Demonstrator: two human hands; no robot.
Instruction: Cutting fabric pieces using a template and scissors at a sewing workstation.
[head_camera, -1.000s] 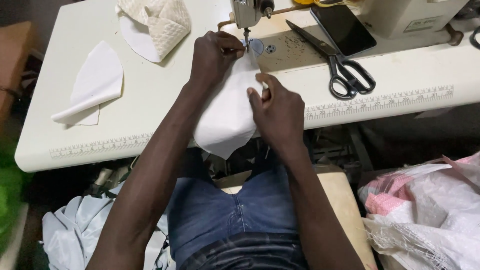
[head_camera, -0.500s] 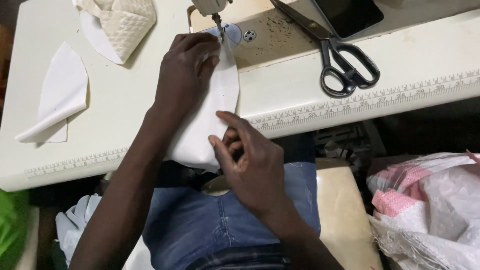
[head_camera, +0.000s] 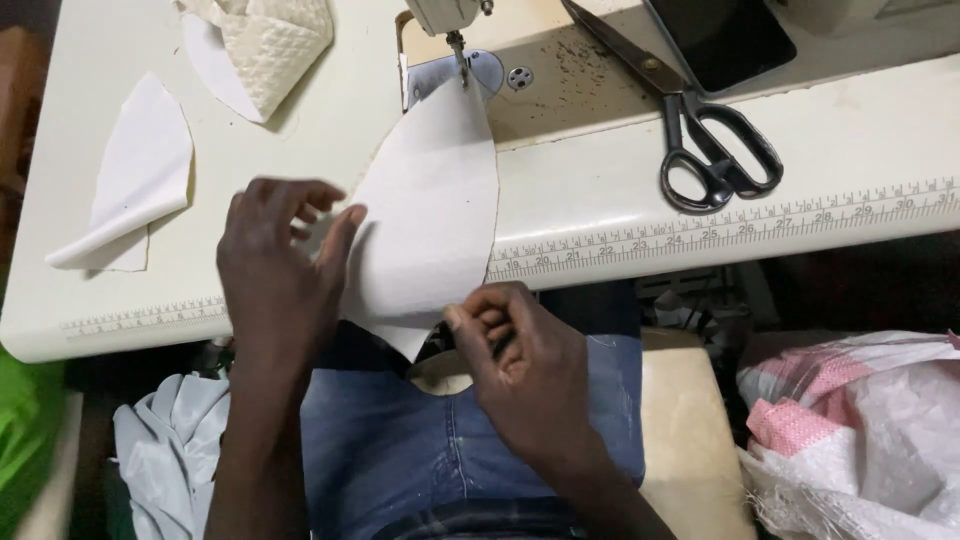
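Note:
A curved white fabric piece (head_camera: 430, 210) lies on the cream sewing table (head_camera: 620, 200), its far tip under the sewing machine needle (head_camera: 462, 55). My left hand (head_camera: 280, 270) rests at the fabric's left edge, thumb on the cloth and fingers curled over the table. Over my lap, my right hand (head_camera: 520, 365) pinches the fabric's near edge where it hangs off the table front.
Black-handled scissors (head_camera: 700, 140) and a dark phone (head_camera: 720, 40) lie right of the needle. A quilted cream piece (head_camera: 270, 45) and a folded white cut piece (head_camera: 135, 180) sit at the left. A ruler strip runs along the table's front edge. A woven sack (head_camera: 860, 430) stands at the right.
My left hand slid back from the needle to the fabric's left edge. My right hand dropped to the near edge over my lap. The fabric now lies flatter and more exposed.

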